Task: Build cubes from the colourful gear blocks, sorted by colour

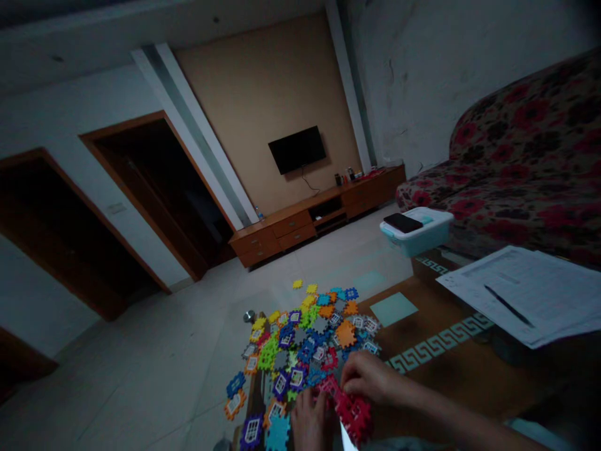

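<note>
A heap of coloured plastic interlocking tiles (307,338) lies on a glass-topped table (422,351). My right hand (369,379) is closed on a red tile assembly (352,410) at the near edge of the heap. My left hand (310,423) sits just left of that red piece, fingers curled against it at the bottom of the frame. A blue tile (278,433) lies beside my left hand.
White papers with a pen (521,291) rest on the table's right side. A white-and-teal box (417,230) with a dark phone on it stands farther back. A floral sofa (516,163) is at right; a TV (297,149) and wooden cabinet are across the room.
</note>
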`<state>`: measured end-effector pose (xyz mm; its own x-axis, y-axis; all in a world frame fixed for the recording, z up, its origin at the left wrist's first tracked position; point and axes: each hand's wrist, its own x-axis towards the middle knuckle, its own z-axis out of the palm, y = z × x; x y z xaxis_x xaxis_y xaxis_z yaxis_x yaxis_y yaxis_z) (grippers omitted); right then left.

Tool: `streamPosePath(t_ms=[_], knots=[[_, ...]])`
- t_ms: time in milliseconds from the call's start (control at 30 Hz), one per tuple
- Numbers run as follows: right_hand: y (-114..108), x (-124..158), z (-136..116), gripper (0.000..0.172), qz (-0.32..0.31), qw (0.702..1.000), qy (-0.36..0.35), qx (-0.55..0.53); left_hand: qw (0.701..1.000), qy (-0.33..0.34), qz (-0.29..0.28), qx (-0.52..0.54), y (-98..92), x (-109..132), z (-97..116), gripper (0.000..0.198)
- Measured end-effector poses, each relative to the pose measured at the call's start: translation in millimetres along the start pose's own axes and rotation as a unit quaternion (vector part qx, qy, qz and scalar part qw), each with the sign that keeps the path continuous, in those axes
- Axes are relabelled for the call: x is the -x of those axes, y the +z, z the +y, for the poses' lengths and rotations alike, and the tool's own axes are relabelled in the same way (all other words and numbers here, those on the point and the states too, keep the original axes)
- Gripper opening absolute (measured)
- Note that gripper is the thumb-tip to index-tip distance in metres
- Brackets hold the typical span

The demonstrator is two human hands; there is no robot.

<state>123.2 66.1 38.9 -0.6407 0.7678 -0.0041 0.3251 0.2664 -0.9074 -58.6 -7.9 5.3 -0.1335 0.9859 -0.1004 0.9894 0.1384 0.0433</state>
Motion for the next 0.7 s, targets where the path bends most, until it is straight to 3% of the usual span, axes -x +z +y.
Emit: streamPosePath(t_ms=[67,200,367,467,567,633,700], knots=[[1.9,0.8,1.1,0.021,0.003,1.0,0.011,0.027,1.0,0.003,0.0,-0.007,2.9,-3.4,6.0,0.049],[-1.6,2.7,4.4,0.019,0.073,0.992,0.014,0.103,1.0,0.006,0.012,-0.001,4.5,-8.5,5.4,0.047],[-14.1,-2.5,7.2,0.017,0.098,0.987,-0.006,0.127,0.996,0.068,0.007,0.053,0.0,-12.4,-5.5,0.044],[-18.7,-14.4,4.9,0.019,0.067,0.973,-0.032,0.218,0.996,0.057,0.016,0.065,-6.9,-15.0,-13.7,0.039],[-16.6,-32.6,0.9,0.018,0.015,0.944,-0.054,0.326,0.989,0.021,0.075,0.127,-16.7,-15.1,-24.4,0.034],[-11.6,-45.6,-0.9,0.017,-0.004,0.934,-0.053,0.353,0.967,-0.003,0.125,0.224,-21.1,-11.9,-33.2,0.035],[-5.3,-57.6,-1.4,0.024,-0.012,0.93,-0.045,0.364,0.943,-0.019,0.137,0.304,-20.5,-5.4,-42.8,0.035]])
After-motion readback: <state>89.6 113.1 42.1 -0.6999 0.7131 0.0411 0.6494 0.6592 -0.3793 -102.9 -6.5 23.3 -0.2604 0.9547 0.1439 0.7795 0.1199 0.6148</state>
